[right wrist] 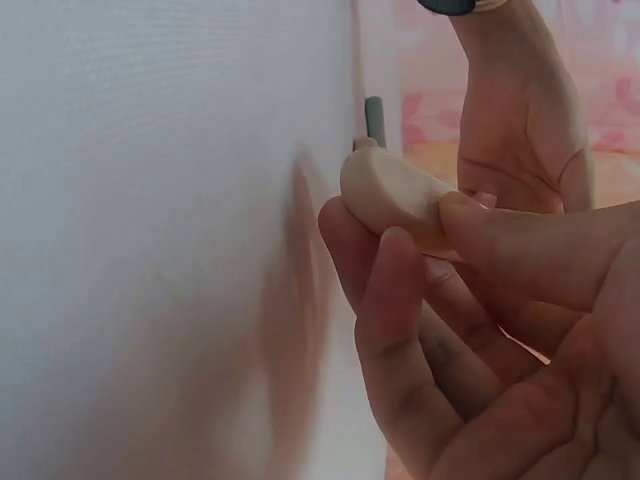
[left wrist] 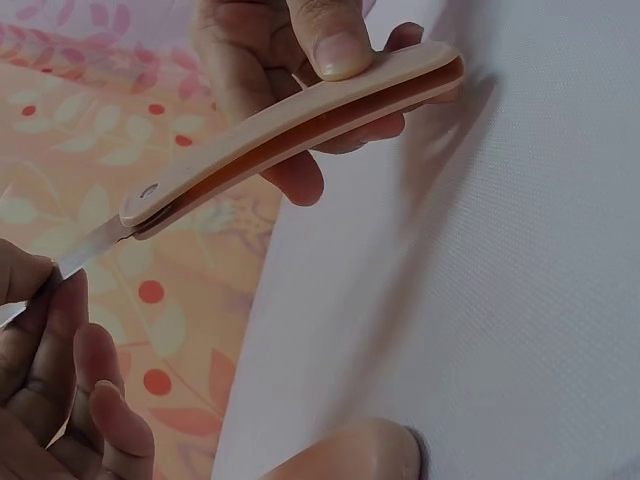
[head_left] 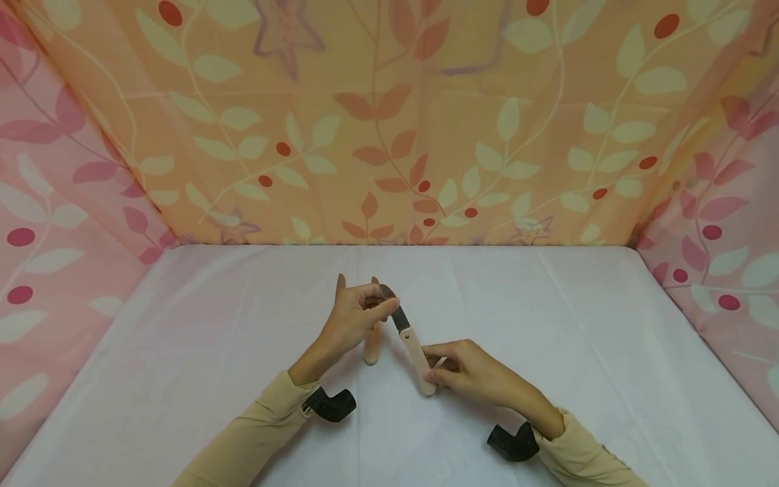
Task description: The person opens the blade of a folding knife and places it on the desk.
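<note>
A folding knife (head_left: 417, 362) with a curved beige handle is held between both hands above the white table, its blade (head_left: 399, 316) swung out of the handle. My left hand (head_left: 351, 318) pinches the blade near its far end between thumb and fingers. Lower down, my right hand (head_left: 475, 372) grips the handle near its butt, thumb on one side and fingers on the other. The left wrist view shows the long slot in the handle (left wrist: 300, 130) facing the camera. Beside my left hand lies a second pinkish object (head_left: 372, 348) with a rounded end, partly hidden behind that hand.
A white cloth covers the table (head_left: 182, 325). Patterned orange fabric (head_left: 389, 135) rises along its back edge, with pink fabric (head_left: 55, 237) on both sides. Black curved devices (head_left: 331, 404) are strapped to both wrists.
</note>
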Motion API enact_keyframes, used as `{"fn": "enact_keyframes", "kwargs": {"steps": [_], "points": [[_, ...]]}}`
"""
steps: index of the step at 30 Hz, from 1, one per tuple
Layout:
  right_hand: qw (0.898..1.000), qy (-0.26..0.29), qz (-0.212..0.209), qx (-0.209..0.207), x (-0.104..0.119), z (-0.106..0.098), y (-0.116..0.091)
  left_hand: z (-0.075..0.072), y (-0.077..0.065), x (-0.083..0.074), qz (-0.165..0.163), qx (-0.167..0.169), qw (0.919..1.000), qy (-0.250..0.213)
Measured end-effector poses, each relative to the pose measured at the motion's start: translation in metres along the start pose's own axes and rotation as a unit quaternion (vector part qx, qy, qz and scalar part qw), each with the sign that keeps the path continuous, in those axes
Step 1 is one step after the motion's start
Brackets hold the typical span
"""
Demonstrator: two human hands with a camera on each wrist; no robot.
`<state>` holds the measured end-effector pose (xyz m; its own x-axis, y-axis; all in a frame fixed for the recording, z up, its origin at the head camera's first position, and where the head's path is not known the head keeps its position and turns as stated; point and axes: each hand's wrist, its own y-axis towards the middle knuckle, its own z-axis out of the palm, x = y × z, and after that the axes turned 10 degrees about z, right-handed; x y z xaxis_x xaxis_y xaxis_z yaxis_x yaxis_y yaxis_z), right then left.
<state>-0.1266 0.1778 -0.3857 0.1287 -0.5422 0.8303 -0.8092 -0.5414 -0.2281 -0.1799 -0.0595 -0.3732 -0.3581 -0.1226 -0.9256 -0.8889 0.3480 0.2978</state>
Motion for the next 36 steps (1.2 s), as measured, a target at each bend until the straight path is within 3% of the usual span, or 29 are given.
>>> {"fn": "enact_keyframes", "kwargs": {"steps": [12,36], "points": [[0.998,0.06,0.024,0.009,0.0007,0.0053,0.0017,0.0022,-0.0002,0.0002,-0.034,0.007,0.9992,-0.017],[0.997,0.06,0.047,-0.003,-0.0007,0.0077,0.0018,0.0087,-0.0024,0.0032,-0.048,0.032,0.998,-0.028]]}}
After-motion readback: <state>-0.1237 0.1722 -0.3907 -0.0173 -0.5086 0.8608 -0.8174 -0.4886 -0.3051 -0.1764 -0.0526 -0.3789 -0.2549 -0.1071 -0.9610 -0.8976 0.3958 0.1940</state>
